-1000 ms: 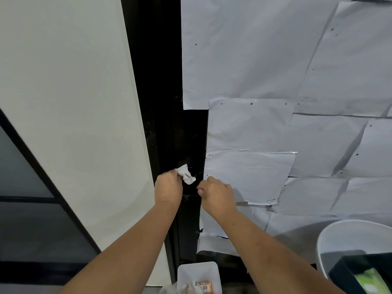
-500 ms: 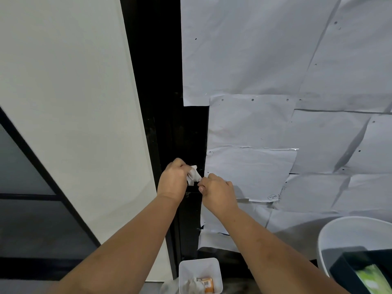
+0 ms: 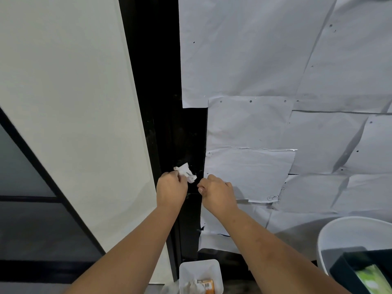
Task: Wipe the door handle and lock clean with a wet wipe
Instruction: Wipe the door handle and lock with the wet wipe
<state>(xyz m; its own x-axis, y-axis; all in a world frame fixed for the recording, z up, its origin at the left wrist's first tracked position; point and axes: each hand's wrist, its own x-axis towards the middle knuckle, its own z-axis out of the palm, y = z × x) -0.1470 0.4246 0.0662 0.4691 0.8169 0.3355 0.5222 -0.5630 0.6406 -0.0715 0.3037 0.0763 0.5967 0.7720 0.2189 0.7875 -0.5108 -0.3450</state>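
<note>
head | left hand (image 3: 171, 188) pinching wet wipe (image 3: 186, 172) | right hand (image 3: 218, 193) fisted, contents unclear | no legible writing

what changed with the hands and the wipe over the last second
The left hand keeps its grip on the crumpled white wet wipe and rubs it against the black door frame: half a second ago it had pushed up and right to meet the right hand, and now it is back lower left. The right hand stays closed at the lock area.
</note>
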